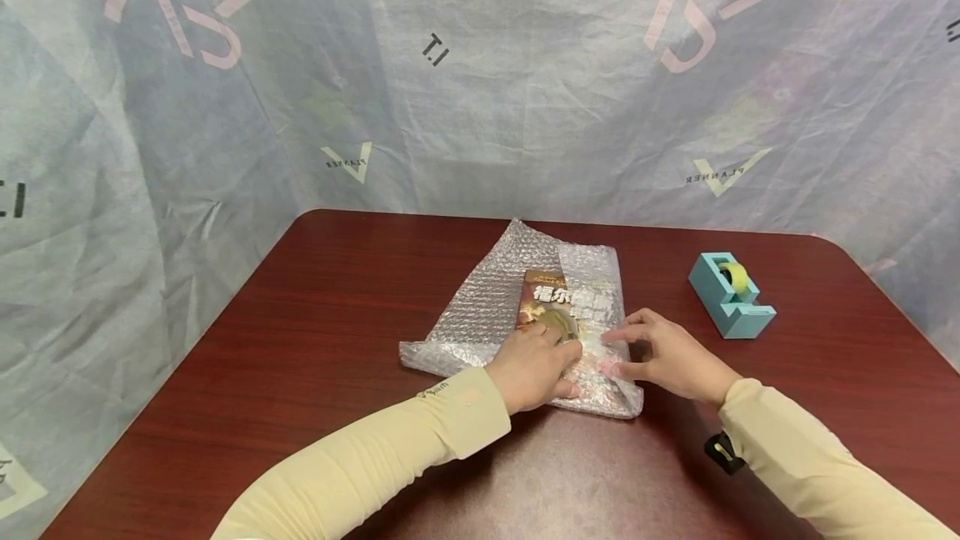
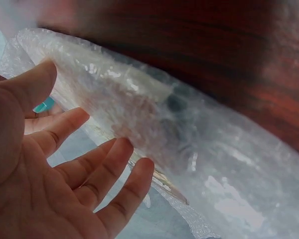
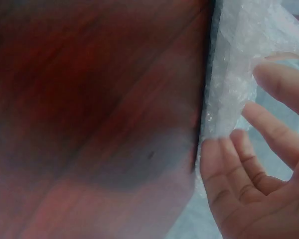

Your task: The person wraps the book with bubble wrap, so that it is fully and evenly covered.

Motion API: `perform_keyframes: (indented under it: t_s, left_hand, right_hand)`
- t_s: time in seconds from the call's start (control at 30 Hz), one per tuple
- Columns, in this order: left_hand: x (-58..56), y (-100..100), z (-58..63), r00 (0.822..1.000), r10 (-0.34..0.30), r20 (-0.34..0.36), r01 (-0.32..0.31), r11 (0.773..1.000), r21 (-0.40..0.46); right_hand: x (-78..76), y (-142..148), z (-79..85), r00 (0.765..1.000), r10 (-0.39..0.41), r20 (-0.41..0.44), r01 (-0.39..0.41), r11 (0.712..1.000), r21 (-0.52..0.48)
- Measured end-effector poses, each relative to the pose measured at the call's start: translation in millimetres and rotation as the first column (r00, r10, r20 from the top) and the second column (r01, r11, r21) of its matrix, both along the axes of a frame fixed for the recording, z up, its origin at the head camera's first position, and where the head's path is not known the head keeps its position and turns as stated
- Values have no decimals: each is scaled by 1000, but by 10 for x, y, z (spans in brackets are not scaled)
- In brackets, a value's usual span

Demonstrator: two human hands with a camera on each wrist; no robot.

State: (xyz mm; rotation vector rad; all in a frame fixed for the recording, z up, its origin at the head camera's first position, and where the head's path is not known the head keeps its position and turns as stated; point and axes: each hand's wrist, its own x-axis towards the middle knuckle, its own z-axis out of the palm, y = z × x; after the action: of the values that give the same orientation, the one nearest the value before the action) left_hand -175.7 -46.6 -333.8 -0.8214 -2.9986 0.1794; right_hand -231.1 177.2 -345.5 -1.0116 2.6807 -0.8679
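A brown book (image 1: 543,293) with white Chinese characters on its cover lies on a sheet of bubble wrap (image 1: 491,298). A flap of the wrap is folded over the book's right part. My left hand (image 1: 529,367) rests on the book and the wrap's front part, its fingers apart and slightly bent in the left wrist view. At the right edge of the wrapped part, my right hand (image 1: 667,357) touches the bubble wrap with its fingertips, thumb and fingers apart. The book's lower part shows only dimly through the wrap.
A light blue tape dispenser (image 1: 731,297) with a yellow roll stands to the right, beyond my right hand. The dark red table (image 1: 322,307) bears everything. A printed grey cloth (image 1: 480,107) hangs behind the table's far edge.
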Motion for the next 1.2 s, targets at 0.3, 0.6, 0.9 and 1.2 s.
perform_keyframes:
  t_s: [0.3, 0.6, 0.9, 1.2]
  left_hand:
    - [28, 17, 3, 1000, 12, -18, -12, 1000, -7]
    - [48, 46, -24, 997, 7, -81, -11, 999, -53]
    - [46, 45, -17, 997, -13, -81, 8, 998, -60]
    - [-235, -9, 201, 942, -5, 335, -6, 1000, 30]
  right_hand:
    - [-40, -56, 98, 996, 89, -16, -86, 986, 141]
    - [-67, -182, 218, 985, 161, -58, -142, 957, 252]
    - [-97, -285, 327, 993, 121, 5, -116, 933, 341]
    - [-96, -344, 379, 997, 68, 25, -73, 926, 369]
